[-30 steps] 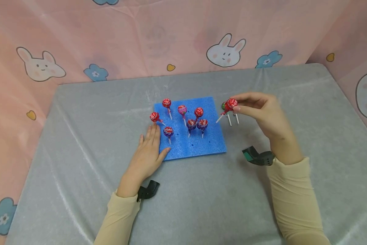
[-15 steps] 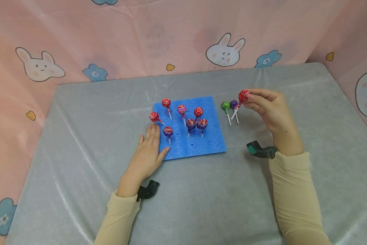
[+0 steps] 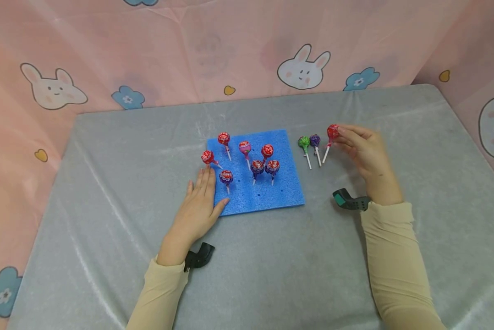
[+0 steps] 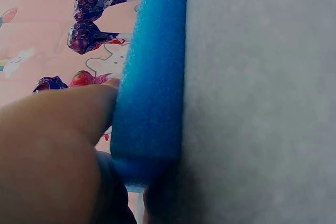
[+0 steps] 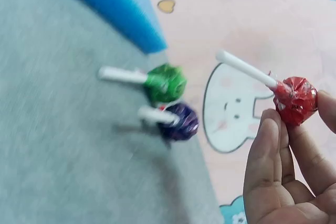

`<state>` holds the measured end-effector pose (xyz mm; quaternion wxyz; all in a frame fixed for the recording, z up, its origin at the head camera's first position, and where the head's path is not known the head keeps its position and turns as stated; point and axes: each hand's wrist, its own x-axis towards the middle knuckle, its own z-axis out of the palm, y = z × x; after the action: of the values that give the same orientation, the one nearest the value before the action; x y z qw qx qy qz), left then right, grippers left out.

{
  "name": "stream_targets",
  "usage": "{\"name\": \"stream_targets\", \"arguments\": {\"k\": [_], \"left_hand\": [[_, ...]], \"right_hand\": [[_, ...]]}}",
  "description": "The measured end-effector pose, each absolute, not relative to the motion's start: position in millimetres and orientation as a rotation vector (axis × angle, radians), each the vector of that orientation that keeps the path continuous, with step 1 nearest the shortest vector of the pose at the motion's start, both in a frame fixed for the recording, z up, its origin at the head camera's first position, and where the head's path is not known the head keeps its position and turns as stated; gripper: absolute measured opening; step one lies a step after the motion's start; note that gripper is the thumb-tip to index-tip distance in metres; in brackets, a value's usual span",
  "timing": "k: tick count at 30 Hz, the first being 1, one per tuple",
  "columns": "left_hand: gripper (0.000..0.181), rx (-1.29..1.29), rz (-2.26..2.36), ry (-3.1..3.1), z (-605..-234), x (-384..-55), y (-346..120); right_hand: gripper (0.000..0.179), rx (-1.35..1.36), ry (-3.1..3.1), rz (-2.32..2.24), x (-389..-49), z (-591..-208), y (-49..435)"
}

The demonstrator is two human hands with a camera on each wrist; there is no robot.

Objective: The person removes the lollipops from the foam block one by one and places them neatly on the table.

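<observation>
My right hand [image 3: 364,151] pinches a red lollipop [image 3: 332,132] by its wrapped head, right of the foam block. In the right wrist view the white stick of this red lollipop [image 5: 296,100] juts out free of the fingers. Just left of it on the cloth lie a green lollipop [image 3: 304,142] and a purple lollipop [image 3: 315,140], side by side. My left hand [image 3: 195,206] lies along the left edge of the blue foam block [image 3: 280,195], fingers straight, thumb over its front corner. Several red, pink and purple lollipops stand in the block; one red lollipop [image 3: 208,157] leans left.
A grey cloth [image 3: 271,266] covers the table. Pink curtain [image 3: 168,55] with bunny prints hangs behind and at both sides. Small holes dot the foam's front part. A dark wrist camera [image 3: 199,256] sits on the left wrist, another wrist camera [image 3: 350,200] on the right.
My right hand has moved right with the red lollipop, away from the foam block, uncovering the green and purple lollipops. The lollipop's stick now points more steeply down. My left hand stays put.
</observation>
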<state>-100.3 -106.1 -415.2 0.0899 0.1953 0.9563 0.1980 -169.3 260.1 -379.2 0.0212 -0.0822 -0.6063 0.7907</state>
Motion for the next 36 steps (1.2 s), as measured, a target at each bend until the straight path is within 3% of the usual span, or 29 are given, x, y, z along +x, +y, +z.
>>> {"name": "stream_targets", "arguments": {"k": [21, 33, 36], "left_hand": [[0.077, 0.575, 0.597, 2.835, -416.0, -100.7, -105.4], [0.077, 0.576, 0.590, 2.835, -415.4, -100.4, -105.8], [0.077, 0.577, 0.591, 2.836, -415.4, -100.5, -105.7]], "right_hand": [[0.018, -0.400, -1.957, 2.368, -175.5, -409.2, 274.9], [0.008, -0.359, -2.105, 2.118, -179.2, -416.5, 265.4], [0.021, -0.388, -2.310, 1.895, -178.8, -417.6, 263.5]]}}
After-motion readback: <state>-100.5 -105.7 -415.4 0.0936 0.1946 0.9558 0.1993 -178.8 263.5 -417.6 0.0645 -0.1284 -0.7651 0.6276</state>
